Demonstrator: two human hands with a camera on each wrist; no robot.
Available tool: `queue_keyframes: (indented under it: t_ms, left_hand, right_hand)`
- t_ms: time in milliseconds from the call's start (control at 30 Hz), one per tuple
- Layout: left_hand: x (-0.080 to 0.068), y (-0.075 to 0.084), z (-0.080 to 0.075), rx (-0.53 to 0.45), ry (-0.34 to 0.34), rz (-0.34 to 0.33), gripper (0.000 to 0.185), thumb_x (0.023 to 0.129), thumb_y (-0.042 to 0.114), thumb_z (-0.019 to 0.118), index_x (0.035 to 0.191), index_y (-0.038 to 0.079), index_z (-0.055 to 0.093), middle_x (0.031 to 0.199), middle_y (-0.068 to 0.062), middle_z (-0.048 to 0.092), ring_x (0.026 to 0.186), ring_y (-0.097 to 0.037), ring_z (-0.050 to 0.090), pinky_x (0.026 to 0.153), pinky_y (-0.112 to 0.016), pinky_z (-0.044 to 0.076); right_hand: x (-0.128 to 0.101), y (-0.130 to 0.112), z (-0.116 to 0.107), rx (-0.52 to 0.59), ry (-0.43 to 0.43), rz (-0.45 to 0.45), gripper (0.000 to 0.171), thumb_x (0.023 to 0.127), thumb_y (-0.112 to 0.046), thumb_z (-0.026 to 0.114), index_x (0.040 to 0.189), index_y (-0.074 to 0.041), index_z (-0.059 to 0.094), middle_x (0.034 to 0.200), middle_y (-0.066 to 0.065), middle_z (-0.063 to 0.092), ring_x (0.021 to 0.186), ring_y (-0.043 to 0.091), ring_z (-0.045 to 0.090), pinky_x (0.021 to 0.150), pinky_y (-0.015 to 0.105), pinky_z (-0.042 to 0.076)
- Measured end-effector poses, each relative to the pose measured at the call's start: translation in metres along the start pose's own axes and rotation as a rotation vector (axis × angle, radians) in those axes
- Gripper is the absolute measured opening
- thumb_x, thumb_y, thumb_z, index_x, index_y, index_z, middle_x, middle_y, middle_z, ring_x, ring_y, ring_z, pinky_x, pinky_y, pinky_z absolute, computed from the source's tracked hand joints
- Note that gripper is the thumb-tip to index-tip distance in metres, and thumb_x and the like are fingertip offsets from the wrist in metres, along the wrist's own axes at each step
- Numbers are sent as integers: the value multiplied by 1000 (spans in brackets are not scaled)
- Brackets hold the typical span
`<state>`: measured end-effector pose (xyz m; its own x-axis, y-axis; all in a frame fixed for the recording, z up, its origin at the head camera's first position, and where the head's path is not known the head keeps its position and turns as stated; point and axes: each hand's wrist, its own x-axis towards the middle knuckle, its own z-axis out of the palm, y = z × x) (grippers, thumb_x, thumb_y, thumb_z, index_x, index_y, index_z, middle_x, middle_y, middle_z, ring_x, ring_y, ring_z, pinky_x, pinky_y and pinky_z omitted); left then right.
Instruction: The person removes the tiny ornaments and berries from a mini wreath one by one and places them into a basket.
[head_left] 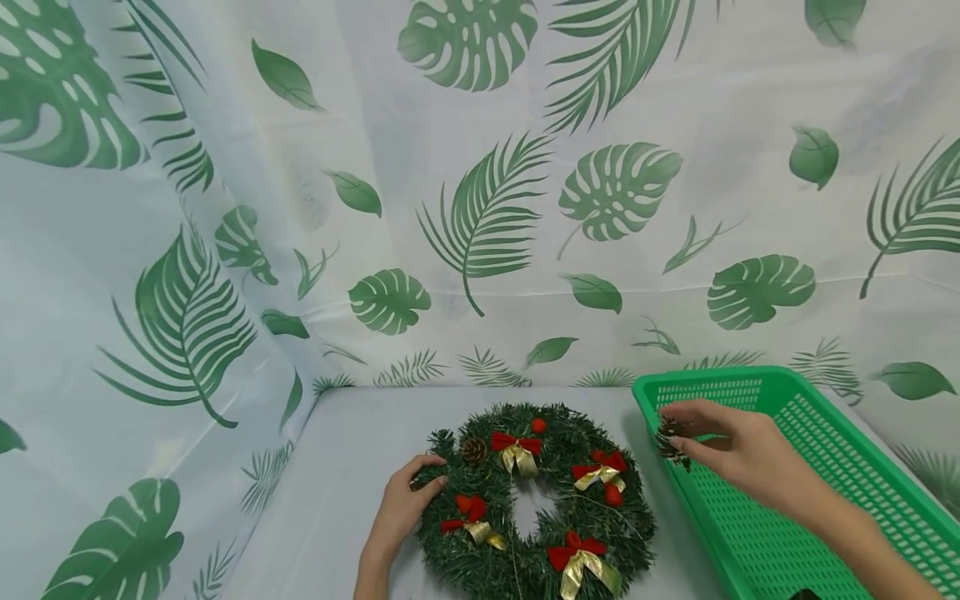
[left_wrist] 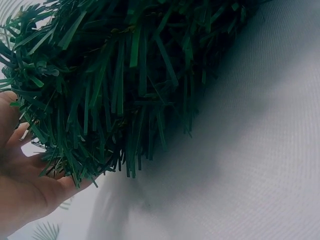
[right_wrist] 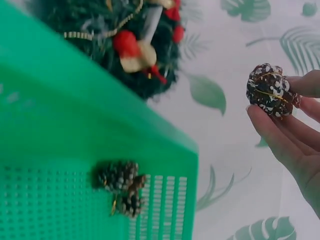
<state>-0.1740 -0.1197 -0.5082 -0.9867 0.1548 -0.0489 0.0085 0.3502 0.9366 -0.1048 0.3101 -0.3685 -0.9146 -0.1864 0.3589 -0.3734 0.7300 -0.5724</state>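
Head view looks down; both wrist views closely share the wreath [head_left: 536, 500].

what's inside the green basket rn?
The right wrist view shows two pine cones on the basket floor near a corner. The right hand holds a third cone above the rim. The rest of the floor is hidden or out of frame.

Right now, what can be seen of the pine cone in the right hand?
The pine cone is small, dark brown and roundish, with white-flecked scales and a thin gold thread around it. The right hand pinches it by the fingertips, in the air over the green basket's near corner, beside the wreath. It touches nothing else.
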Motion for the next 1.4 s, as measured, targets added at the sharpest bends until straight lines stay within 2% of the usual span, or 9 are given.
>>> queue_keyframes:
  t_ms: [200,433,600,733,800,1033,1267,1400]
  left_hand:
    - [4,-1,0,-2,-5,6,30,99,26,71,127,15,69,150,-17,55,143,-45,44,101,-57,50]
    - [0,-2,-1,11,1,-11,30,98,25,72,126,15,69,150,-18,55,142,-45,44,100,-56,51]
    - [-2,-3,-1,9,10,-18,30,98,25,72,127,15,69,152,-19,53,143,-46,43,99,-56,52]
    - [-1,-3,-1,8,8,-11,30,98,24,71,127,15,69,150,-19,54,141,-45,46,99,-56,52]
    - [-1,-3,0,8,6,-8,30,98,25,71,127,15,69,149,-18,55,141,-45,46,99,-56,52]
    - [0,-3,0,11,12,-7,30,98,24,72,127,15,69,149,-18,55,142,-45,45,100,-57,51]
    - [1,-5,2,3,9,-16,31,98,27,72,127,16,69,151,-17,54,145,-46,41,103,-60,48]
    - [1,-5,3,5,19,-22,30,98,27,72,126,17,70,151,-16,54,145,-46,40,104,-62,46]
  right_hand:
    - [6,17,-11,-76,9,45,34,90,-8,79,124,-11,72,111,9,76,92,-5,69,71,20,58]
    - [9,34,-12,-109,-41,98,34,94,-15,77,127,-9,70,117,15,74,91,4,72,69,23,57]
    - [13,47,-9,-131,-68,120,37,93,-14,77,128,-5,68,114,16,75,91,18,75,67,26,57]
    - [14,61,-6,-141,-100,150,44,92,-10,76,132,2,63,111,21,74,93,33,74,66,32,58]
    - [14,68,-4,-143,-110,157,45,91,-8,76,131,5,60,110,23,73,93,36,73,65,34,59]
    - [17,93,5,-174,-118,112,30,88,-3,77,115,7,66,105,24,71,88,36,73,65,34,59]
    - [21,113,13,-201,-163,91,26,85,2,77,109,8,67,99,22,72,86,37,71,63,38,58]
    - [23,121,17,-220,-194,78,24,84,4,77,107,5,70,92,17,74,82,34,71,59,36,56]
